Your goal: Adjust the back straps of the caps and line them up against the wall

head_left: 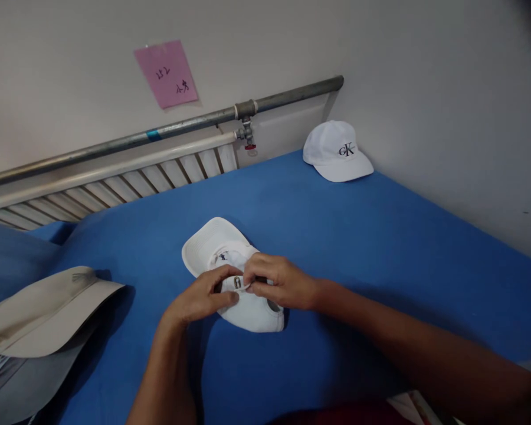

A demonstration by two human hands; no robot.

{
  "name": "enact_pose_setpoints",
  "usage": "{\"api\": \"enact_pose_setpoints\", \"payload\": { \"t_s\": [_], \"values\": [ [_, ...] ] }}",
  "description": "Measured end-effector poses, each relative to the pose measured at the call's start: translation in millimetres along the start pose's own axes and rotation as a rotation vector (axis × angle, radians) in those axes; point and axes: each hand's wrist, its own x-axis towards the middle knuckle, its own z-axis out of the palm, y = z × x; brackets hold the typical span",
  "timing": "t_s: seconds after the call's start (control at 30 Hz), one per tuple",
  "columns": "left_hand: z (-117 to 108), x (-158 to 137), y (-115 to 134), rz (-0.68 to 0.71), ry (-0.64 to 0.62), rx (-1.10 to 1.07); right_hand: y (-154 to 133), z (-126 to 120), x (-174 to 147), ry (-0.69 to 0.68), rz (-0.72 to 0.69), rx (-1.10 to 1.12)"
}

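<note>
A white baseball cap (252,313) lies on the blue table surface in front of me, its brim pointing away to the upper left and a small dark emblem on the crown. Across its back opening runs the adjusting strap with a small metal buckle (237,283). My left hand (203,295) pinches the strap end left of the buckle between thumb and fingers. On the other side, my right hand (281,280) has its fingers closed on the strap just right of the buckle. The fingertips partly hide the strap.
Another white cap with dark lettering (336,150) sits at the far right corner by the wall. At the left, a beige cap (48,307) rests over a grey cap (39,378). A metal pipe (194,122) and a radiator (159,177) run along the back wall, below a pink note (166,74).
</note>
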Motion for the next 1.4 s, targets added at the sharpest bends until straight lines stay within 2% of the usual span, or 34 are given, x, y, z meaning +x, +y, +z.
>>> {"api": "enact_pose_setpoints", "payload": {
  "t_s": [0.1, 0.2, 0.33, 0.5, 0.6, 0.87, 1.0, 1.13, 1.4],
  "values": [
    [-1.4, 0.0, -0.6, -0.054, -0.067, 0.130, 1.4, -2.3, 1.2, -0.010, 0.008, 0.095],
    [-0.7, 1.9, -4.1, -0.059, -0.084, 0.062, 3.9, -3.5, 1.9, -0.033, 0.005, 0.120],
    [2.4, 6.0, -9.0, -0.041, -0.021, -0.045, 4.6, -4.8, 1.7, -0.017, -0.019, 0.113],
    [6.1, 10.1, -12.4, -0.094, 0.038, -0.089, 4.4, -2.6, 1.4, -0.061, -0.080, 0.122],
    [5.2, 10.8, -11.8, -0.094, 0.036, -0.136, 5.8, -0.9, 2.5, -0.018, -0.078, 0.145],
    [3.1, 11.2, -8.4, -0.128, 0.120, -0.596, 7.5, -3.0, 2.2, 0.048, 0.031, 0.264],
    [5.9, 13.2, -8.4, -0.133, 0.159, -0.754, 5.7, -3.7, 1.7, 0.088, 0.053, 0.254],
    [10.3, 15.2, -6.9, -0.141, 0.198, -0.805, 3.3, -4.3, 2.5, 0.114, 0.071, 0.212],
    [22.7, 16.6, 2.2, -0.047, 0.346, -0.792, 0.0, -2.2, 3.7, 0.252, 0.160, 0.164]
  ]
}}
